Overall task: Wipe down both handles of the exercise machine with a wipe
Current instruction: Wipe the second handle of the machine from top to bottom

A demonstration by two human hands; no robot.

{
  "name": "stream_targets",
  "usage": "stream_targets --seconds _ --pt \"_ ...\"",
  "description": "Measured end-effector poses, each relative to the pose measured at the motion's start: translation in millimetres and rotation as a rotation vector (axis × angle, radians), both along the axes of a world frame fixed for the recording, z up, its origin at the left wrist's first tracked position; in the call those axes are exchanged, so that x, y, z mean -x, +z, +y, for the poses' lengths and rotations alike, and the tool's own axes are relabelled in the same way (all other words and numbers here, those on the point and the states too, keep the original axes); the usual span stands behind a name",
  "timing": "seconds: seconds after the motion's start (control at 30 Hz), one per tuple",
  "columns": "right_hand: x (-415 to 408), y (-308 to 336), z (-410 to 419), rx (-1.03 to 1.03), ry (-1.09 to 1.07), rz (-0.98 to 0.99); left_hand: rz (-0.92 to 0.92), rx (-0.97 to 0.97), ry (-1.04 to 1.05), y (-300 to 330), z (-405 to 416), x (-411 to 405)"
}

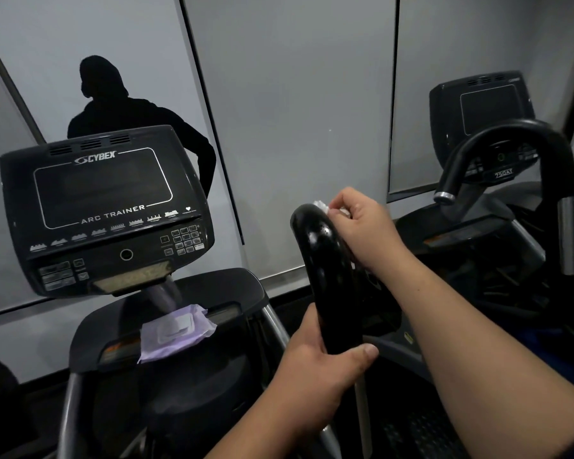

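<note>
Gripping the handle low at centre frame, your left hand is steadying it; your right hand is pinching the wipe against its top.

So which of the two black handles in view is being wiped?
The near handle, gripped low by the left hand, with the right hand pressing the wipe near its top. The curved handle of the neighbouring machine stands untouched.
</note>
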State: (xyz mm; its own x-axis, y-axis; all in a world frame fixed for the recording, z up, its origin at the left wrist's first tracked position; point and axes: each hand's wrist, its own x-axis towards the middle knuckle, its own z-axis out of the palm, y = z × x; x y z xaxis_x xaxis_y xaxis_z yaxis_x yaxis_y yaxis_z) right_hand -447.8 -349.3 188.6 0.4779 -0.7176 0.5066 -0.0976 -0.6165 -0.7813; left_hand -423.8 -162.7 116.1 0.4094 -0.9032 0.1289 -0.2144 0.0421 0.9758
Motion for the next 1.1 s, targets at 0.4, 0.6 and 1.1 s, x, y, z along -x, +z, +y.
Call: stream_targets --seconds 0.4,0.6,1.1 --pt "-2 4 4 -0.07 0.062 -0.018 0.019 0.002 -0.004 7 3 5" --pt "0 -10 17 -0.236 0.122 -0.16 -0.021 -0.008 0.027 4 3 2" --pt "4 -26 30 -0.191 0.109 -0.219 -0.067 0.012 0.037 12 8 8"
